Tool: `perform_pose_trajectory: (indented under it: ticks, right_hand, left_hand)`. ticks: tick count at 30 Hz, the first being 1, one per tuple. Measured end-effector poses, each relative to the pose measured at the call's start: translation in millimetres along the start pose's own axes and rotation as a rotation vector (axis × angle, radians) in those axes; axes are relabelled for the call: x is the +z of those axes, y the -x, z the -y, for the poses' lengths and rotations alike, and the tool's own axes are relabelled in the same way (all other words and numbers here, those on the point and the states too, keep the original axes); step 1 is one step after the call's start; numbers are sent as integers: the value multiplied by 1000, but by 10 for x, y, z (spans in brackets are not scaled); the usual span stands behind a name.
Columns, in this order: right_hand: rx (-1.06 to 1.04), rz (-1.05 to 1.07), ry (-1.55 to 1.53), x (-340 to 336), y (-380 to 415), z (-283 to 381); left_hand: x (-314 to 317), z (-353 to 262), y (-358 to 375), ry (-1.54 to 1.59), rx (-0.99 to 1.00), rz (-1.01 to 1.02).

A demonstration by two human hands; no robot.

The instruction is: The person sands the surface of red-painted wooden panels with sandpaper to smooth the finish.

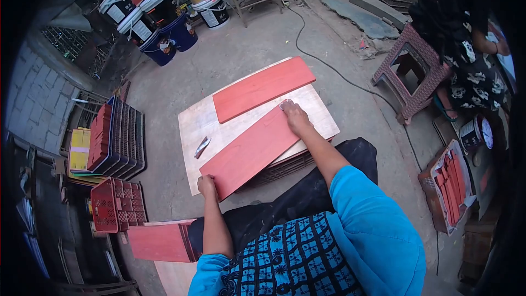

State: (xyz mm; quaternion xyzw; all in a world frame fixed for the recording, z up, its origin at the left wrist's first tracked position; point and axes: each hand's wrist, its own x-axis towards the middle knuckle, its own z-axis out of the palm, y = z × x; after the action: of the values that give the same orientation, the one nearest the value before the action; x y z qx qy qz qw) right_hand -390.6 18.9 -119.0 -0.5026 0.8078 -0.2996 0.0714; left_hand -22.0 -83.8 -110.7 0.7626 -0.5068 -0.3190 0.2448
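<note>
A red-painted wooden board point(252, 151) lies slantwise over the near side of a pale plywood sheet point(192, 126). My left hand point(207, 186) grips its lower left corner, fingers closed over the edge. On the board's far right end rests my right hand point(296, 119), fingers curled round a small whitish piece at the fingertips, too small to name. Behind it a second red board point(264, 89) lies flat on the plywood. A small crumpled silvery packet or tube point(202, 147) sits left of the near board. Under the plywood shows a dark plastic crate point(279, 170).
Red boards point(161, 242) are stacked by my left side, near a red crate point(118, 205) and a dark crate point(129, 140). Paint buckets point(211, 11) stand at the back. A cable point(350, 82) crosses the floor. A person sits at right beside a plastic stool point(411, 77).
</note>
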Motion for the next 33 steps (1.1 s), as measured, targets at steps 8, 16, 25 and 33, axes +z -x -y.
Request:
perform_pose_trajectory:
  ticks: [8,16,25,33]
  right_hand:
    - [-117,-31,74,181,-65,-156]
    - [-163,71,87,3,153,-250]
    - [-112,103,76,-454,1120,-297]
    - [363,-473,-1132,-1025,875,-622]
  left_hand:
    - [714,-495,822,-594,934,197]
    - [970,-633,989,-673,836,213]
    - [990,-620,1000,-720,838,195]
    - [1340,-838,1009,-768,982,276]
